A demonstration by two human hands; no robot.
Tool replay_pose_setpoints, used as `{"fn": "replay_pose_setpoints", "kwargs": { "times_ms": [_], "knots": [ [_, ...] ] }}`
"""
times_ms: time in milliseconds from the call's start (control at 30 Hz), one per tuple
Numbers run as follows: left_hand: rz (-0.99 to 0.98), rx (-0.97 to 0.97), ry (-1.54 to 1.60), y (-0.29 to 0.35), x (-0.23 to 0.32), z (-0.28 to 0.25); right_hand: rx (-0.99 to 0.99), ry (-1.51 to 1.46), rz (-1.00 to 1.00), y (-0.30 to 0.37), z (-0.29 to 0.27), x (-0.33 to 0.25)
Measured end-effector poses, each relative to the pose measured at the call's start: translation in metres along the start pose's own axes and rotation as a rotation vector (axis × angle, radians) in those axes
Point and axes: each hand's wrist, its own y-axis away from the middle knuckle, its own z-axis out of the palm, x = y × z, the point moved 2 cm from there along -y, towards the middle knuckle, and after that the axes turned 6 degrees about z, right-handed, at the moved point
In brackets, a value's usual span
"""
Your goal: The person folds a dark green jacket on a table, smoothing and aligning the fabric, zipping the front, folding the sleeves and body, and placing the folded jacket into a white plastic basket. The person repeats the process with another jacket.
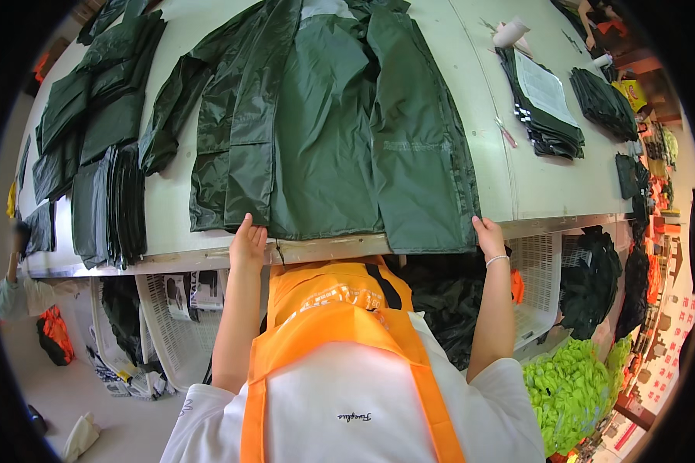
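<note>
Head view: two bare hands, one green coat. The coat (324,154) lies opened out on the pale table (479,92), its hem along the near edge, in front of the person. The left hand (249,243) is at the left end of the hem, palm partly up, thumb apart from the fingers; whether it pinches any cloth, one cannot tell. The right hand (490,238) has its fingertips at the right end of the hem, beside the corner; whether they pinch it is also unclear. One bracelet (498,261) circles the right wrist.

The coat is dark green, shiny and creased on the left panel, smoother and duller across the middle. One sleeve stretches out to the left, and one whitish band of marks crosses the right panel. A pale patch shows near the top.

Left of the coat, folded dark garments (108,204) lie in several piles, too overlapped to count surely. To the right are two larger dark stacks, the nearer one (552,139) bearing one white sheet (544,89), the other (602,104) beyond it. One small tool (506,133) and one white roll (511,33) lie near them. One lime-green heap (571,393) sits below the table, at the right.
</note>
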Motion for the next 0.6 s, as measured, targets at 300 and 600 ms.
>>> {"fn": "replay_pose_setpoints", "kwargs": {
  "times_ms": [300, 600],
  "knots": [
    [-0.08, -0.142, 0.225, -0.035, 0.03, 0.053, 0.15, 0.146, -0.048, -0.002, -0.031, -0.036],
    [0.532, -0.379, 0.192, 0.12, 0.207, 0.109, 0.048, -0.293, -0.661, 0.116, -0.076, -0.278]
  ]
}}
